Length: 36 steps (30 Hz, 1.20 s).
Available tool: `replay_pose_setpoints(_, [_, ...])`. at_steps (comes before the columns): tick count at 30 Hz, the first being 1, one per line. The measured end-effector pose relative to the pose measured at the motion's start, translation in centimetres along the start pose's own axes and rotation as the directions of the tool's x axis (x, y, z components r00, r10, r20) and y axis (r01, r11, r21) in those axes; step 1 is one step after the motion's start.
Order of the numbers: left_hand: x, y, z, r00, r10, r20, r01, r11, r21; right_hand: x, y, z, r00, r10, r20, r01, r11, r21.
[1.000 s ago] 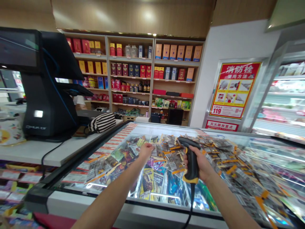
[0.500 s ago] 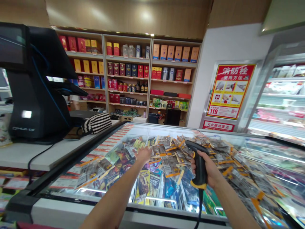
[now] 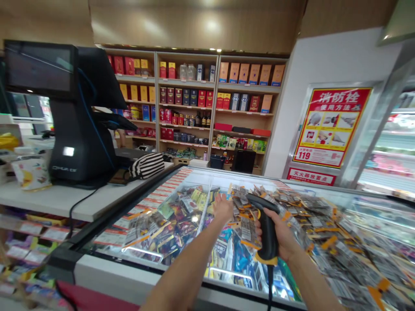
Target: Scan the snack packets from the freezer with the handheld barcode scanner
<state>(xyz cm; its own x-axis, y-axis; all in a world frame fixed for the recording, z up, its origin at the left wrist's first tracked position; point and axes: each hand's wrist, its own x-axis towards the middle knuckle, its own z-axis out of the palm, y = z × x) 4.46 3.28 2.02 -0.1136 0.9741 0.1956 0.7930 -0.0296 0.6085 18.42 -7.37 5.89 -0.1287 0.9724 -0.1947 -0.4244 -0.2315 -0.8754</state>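
One black-and-yellow barcode scanner point(image 3: 265, 224) stands nearly upright over the glass lid of the chest freezer point(image 3: 123, 278), with its head tipped toward the freezer's far side and its cord dropping to the near rim. The right hand point(image 3: 283, 236) is wrapped tight round its handle. The left hand point(image 3: 223, 207) is just to its left and slightly further across the lid. That hand is spread open and is the nearer one to the snack packets point(image 3: 245, 226) heaped on the glass ahead of the scanner's head. A till terminal point(image 3: 81, 134) stands left of the freezer, and shelves point(image 3: 191, 108) of boxes stand beyond it.
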Motion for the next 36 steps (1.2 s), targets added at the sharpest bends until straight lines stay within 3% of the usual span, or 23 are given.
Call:
replay_pose_setpoints(3, [0.1,-5.0,-6.5,1.000,0.013,-0.017,-0.012,0.997,0.072,0.1,0.8,1.0,0.999,0.035,0.023,-0.035,0.999,-0.018])
replay_pose_setpoints(7, [-1.4,-14.0,-16.1,0.988,-0.151,-0.044,0.157,0.971,0.181,0.4,1.8,2.6,0.996,0.050,0.067,-0.048,0.999,-0.022])
replay_pose_setpoints(9, [-2.6,-17.7,-19.0,0.967,-0.252,-0.038,0.255,0.946,0.200,0.4,2.2,3.4,0.995,0.045,0.089,-0.042,0.999,-0.028])
replay_pose_setpoints(11, [-3.5,-20.0,-20.1,0.955,-0.297,-0.018,0.295,0.938,0.180,0.4,2.5,4.0,0.994,0.048,0.096,-0.045,0.998,-0.042])
replay_pose_setpoints(13, [-3.9,-21.0,-19.8,0.950,-0.313,-0.008,0.311,0.941,0.133,0.3,2.7,4.3,0.993,0.059,0.101,-0.054,0.997,-0.054])
replay_pose_setpoints(16, [-3.3,-20.4,-18.5,0.948,-0.318,-0.009,0.318,0.947,0.037,0.0,2.8,4.6,0.992,0.071,0.105,-0.065,0.996,-0.064])
replay_pose_setpoints(19, [-2.0,-18.4,-17.6,0.959,-0.283,-0.009,0.281,0.956,-0.084,-0.6,2.6,4.8,0.992,0.080,0.100,-0.072,0.994,-0.083])
replay_pose_setpoints(26, [0.7,-12.3,-15.6,0.998,-0.065,0.008,0.065,0.947,-0.315,-1.6,2.3,5.3,0.986,0.112,0.128,-0.085,0.977,-0.197])
replay_pose_setpoints(36, [2.0,-7.6,-10.8,0.984,-0.021,0.179,0.098,0.897,-0.430,-1.4,2.3,6.2,0.984,0.101,0.147,-0.066,0.972,-0.224])
